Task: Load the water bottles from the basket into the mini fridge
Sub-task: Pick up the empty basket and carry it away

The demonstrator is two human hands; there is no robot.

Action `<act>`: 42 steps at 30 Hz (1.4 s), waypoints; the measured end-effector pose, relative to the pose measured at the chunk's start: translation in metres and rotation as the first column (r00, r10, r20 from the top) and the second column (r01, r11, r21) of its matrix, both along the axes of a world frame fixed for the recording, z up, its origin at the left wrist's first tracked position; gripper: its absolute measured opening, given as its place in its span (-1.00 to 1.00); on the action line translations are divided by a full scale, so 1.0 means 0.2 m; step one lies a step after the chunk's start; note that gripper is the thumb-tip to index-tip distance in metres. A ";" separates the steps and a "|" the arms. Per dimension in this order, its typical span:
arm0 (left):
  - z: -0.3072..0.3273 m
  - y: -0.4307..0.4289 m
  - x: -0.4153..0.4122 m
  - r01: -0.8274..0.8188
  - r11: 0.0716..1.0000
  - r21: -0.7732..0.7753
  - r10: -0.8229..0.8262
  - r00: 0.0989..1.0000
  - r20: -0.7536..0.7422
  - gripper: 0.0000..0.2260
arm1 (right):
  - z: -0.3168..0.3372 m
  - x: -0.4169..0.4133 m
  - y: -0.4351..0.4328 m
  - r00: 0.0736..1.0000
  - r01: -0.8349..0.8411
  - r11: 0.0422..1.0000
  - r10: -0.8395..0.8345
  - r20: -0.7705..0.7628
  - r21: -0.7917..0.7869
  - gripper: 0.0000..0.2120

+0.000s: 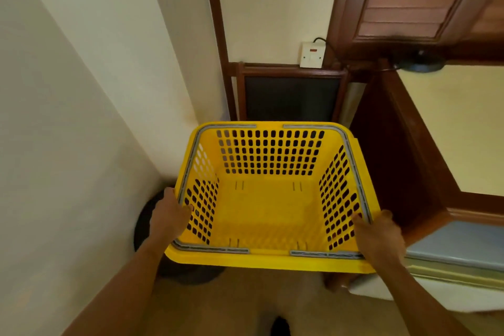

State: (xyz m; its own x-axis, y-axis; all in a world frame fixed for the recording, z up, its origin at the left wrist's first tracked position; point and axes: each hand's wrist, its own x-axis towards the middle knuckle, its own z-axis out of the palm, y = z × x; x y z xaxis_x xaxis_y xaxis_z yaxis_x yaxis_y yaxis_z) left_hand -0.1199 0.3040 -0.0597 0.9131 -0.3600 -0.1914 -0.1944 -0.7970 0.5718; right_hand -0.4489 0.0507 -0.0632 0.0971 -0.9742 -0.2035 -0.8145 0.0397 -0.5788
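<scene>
Well, yellow basket (pixel 272 258) sat centre frame, empty, no water bottles visible. Left hand (pixel 167 217) gripped left rim, right hand (pixel 379 234) right rim. Loading looked finished; dark panel (pixel 289 98) above possibly mini fridge.

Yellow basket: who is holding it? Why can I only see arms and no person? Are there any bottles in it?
There is just one picture. It comes from a camera worn on the person's head, looking forward and down, so you see only their arms. The left hand grips the left rim of the yellow basket, and the right hand grips the right rim, so the basket is held up above the floor. No bottles show inside it. Behind it is a dark panel in a wooden frame. That may be the mini fridge, but I cannot tell. Above it is a white wall switch with a black cable.
</scene>
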 end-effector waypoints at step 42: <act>-0.57 -1.16 0.76 0.137 0.987 0.079 -0.131 0.988 -0.083 -0.74 | -0.53 0.70 -0.97 0.954 0.224 0.969 -0.197 -0.227 0.100 -0.38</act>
State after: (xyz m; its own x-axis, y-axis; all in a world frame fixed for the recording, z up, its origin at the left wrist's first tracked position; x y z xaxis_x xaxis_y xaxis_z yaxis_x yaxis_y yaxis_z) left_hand 0.0318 0.0721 -0.1728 0.8390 -0.4578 -0.2943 -0.2607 -0.8127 0.5212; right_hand -0.3081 -0.1426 -0.1702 -0.1665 -0.9338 -0.3168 -0.8841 0.2836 -0.3714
